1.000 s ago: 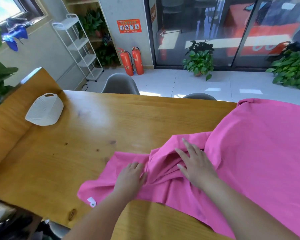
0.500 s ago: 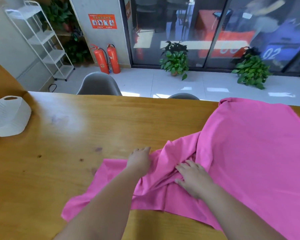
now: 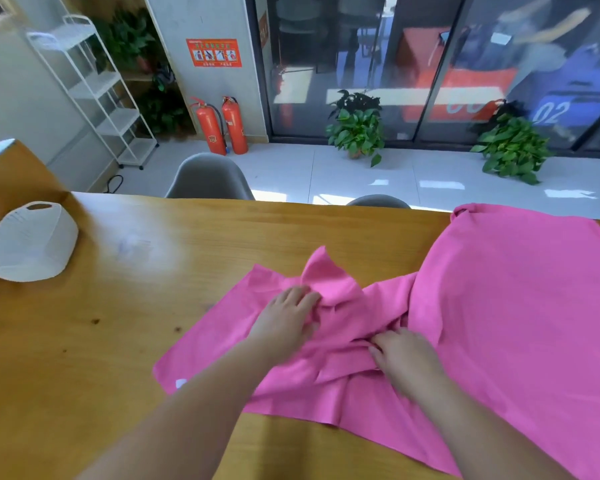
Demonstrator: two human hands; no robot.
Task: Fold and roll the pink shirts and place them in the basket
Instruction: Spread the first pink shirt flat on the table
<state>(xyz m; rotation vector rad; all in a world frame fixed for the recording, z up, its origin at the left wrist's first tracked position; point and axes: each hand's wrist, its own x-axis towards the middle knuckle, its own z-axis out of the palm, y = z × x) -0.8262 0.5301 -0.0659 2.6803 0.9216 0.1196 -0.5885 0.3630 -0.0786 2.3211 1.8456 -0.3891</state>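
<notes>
You have the pink shirt (image 3: 499, 306) spread rumpled over the right of the worktop (image 3: 146, 271), one flap peaked up at its left, and the white basket (image 3: 28, 244) tipped over well apart, far left.

Head-worn view — looking forward-down, close over table (image 3: 118, 323).

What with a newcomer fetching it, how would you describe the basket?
Find the long wooden table. Toward its left end, well apart from the pink shirt, sits the basket. It alone is white ribbed plastic, with a handle slot.
</notes>
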